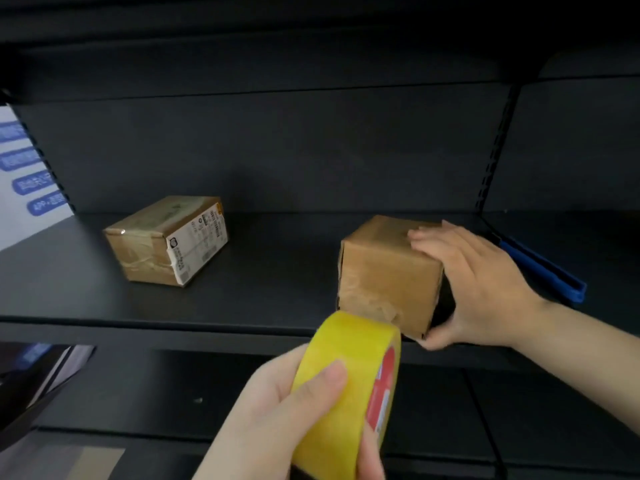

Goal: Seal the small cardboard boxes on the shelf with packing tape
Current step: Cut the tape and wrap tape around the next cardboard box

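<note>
The right hand, fingers curled, is gripping the small brown cardboard box; the left hand is pinching the yellow tape roll just before it; the strip may be wrinkling if misaligned.

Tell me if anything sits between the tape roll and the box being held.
Nothing visible does. The yellow tape roll, gripped by the left hand, sits right at the near face of the box, which the right hand steadies on the shelf.

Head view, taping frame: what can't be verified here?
- Head view: right side of the held box is hidden by the right hand.
- Tape roll: its free end is hidden behind the roll and left hand; the lower part is cut off by the frame edge.
- Labelled box: print too small to read.
</note>
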`<state>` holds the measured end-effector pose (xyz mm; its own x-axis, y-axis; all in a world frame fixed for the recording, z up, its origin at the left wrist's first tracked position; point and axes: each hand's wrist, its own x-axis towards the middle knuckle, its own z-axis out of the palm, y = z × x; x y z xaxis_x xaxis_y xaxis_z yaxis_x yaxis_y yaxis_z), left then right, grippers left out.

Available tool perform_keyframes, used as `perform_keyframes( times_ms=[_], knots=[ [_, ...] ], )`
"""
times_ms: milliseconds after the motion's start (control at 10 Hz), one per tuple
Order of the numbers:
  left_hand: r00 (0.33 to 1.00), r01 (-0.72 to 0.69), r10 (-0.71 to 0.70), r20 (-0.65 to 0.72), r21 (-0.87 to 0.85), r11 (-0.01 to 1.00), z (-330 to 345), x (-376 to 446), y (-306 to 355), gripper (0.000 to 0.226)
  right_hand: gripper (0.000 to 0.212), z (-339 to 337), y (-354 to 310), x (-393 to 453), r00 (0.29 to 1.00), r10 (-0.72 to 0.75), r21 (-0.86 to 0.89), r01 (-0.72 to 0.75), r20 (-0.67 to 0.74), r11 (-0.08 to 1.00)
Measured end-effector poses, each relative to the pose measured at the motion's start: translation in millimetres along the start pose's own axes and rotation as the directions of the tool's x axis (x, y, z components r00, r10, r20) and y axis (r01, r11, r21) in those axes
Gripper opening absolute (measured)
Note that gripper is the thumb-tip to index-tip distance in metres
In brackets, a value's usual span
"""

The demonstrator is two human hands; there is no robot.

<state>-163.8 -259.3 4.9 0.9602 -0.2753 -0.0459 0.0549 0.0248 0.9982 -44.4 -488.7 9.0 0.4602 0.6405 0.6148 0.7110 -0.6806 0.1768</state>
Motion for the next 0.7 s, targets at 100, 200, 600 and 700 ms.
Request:
perform_keyframes(
  times_ms=[100,200,600,700],
  knots=[
    [0.994,-0.106,0.107,0.029,-0.024,0.994,6.7,3.3,33.6,0.049,0.100,-12.7,0.5,16.5,0.983,0.184,0.103,-0.185,0.019,0.977],
    [0.985,-0.085,0.102,0.138,-0.120,0.989,12.2,8.8,45.0,0.035,0.092,-21.5,11.9,30.5,0.937,0.335,0.245,-0.348,0.096,0.905],
    [1.000,0.003,-0.004,-0.006,-0.132,0.991,31.2,40.0,34.6,0.050,0.060,7.0,57.2,40.8,0.799,0.547,0.701,-0.538,0.249,0.468],
    [1.000,-0.015,0.014,-0.007,-0.166,0.986,34.1,44.0,32.5,0.042,0.069,15.9,56.4,42.5,0.773,0.592,0.754,-0.524,0.227,0.396]
  ],
)
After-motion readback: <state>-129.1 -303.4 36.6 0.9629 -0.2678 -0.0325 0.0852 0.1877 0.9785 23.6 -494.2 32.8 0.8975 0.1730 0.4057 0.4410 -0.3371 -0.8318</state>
